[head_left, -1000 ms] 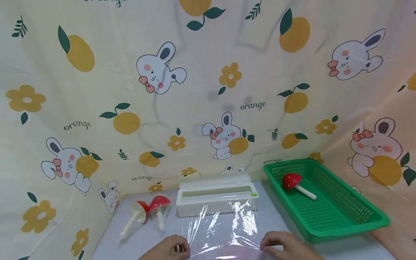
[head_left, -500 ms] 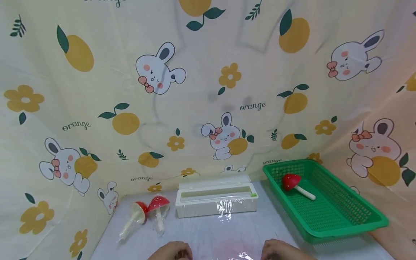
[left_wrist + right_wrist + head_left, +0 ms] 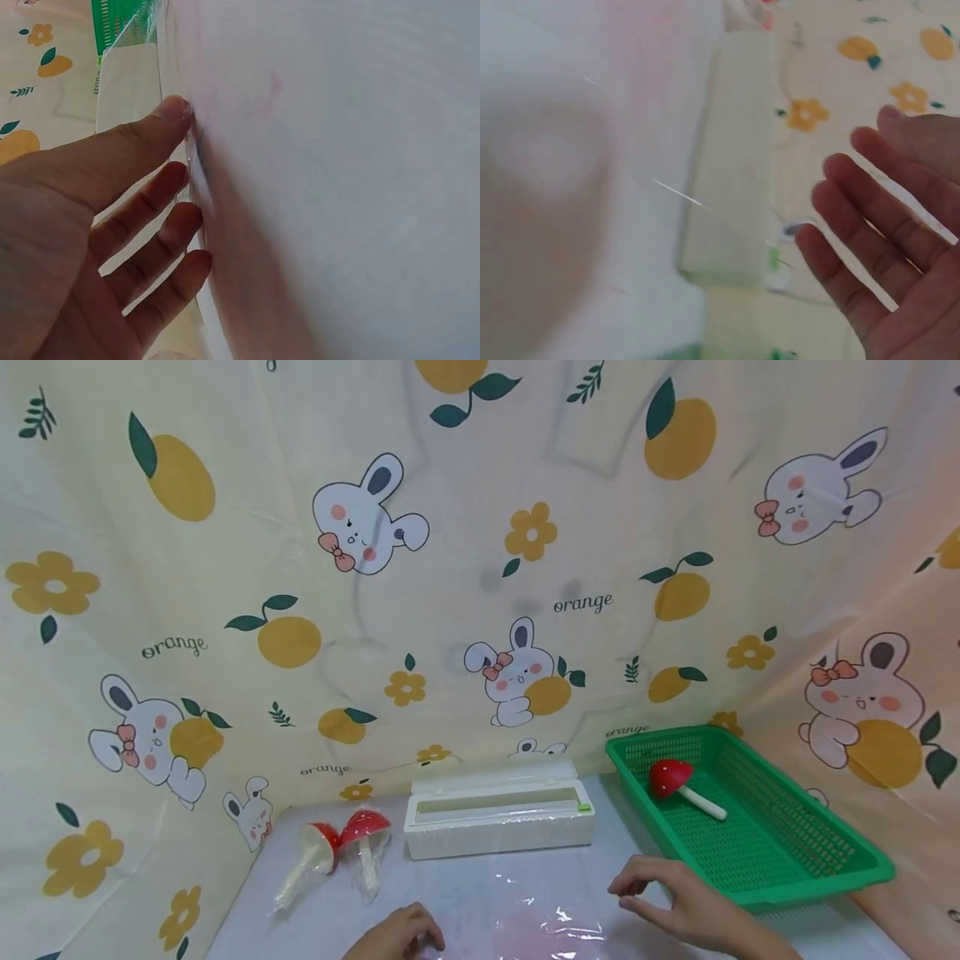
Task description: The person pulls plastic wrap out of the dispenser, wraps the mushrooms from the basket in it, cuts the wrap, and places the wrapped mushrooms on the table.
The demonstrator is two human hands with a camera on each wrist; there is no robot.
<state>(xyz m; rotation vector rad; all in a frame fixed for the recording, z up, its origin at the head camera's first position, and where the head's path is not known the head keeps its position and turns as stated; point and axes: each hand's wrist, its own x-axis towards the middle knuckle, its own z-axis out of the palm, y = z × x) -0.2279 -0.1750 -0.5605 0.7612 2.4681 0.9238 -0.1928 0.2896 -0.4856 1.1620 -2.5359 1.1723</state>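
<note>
A clear sheet of cling film (image 3: 551, 933) lies on the table at the front, showing as glossy wrinkles. My left hand (image 3: 397, 933) is low at its left side; in the left wrist view the thumb and fingers (image 3: 184, 225) are spread apart, their tips right at the film and tabletop. My right hand (image 3: 686, 902) hovers to the right of the film with nothing in it, its fingers (image 3: 855, 262) loosely extended in the right wrist view. Behind the film stands a white cling film dispenser box (image 3: 498, 837) with its lid raised.
Two red-capped toy mushrooms wrapped in film, one (image 3: 311, 860) tilted and the other (image 3: 366, 852) beside it, lie at the left. A green basket (image 3: 795, 897) at the right holds an unwrapped toy mushroom (image 3: 686, 787). A patterned cloth (image 3: 450, 610) hangs behind the table.
The film, stretched between both hands from the dispenser, has come down onto the table away from the box. My right hand has let go and moved up and right; the left hand's fingers have loosened.
</note>
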